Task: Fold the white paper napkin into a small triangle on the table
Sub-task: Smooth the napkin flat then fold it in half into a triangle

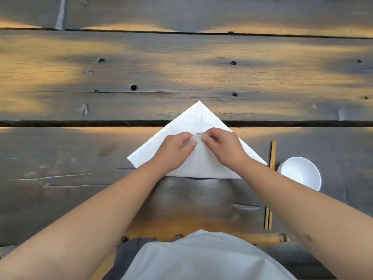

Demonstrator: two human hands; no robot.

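Note:
The white paper napkin [196, 120] lies on the dark wooden table [181, 77] as a wide triangle, its apex pointing away from me and its long edge near me. My left hand [173, 150] and my right hand [224, 146] rest on its middle, side by side. Both pinch a raised bit of the napkin's top layer between thumb and fingers, right at the centre crease. My forearms cover the lower corners in part.
A pair of wooden chopsticks [271, 158] lies lengthwise just right of the napkin. A white bowl [300, 172] stands right of the chopsticks. A gap between planks [80, 123] runs across the table under the napkin's upper part.

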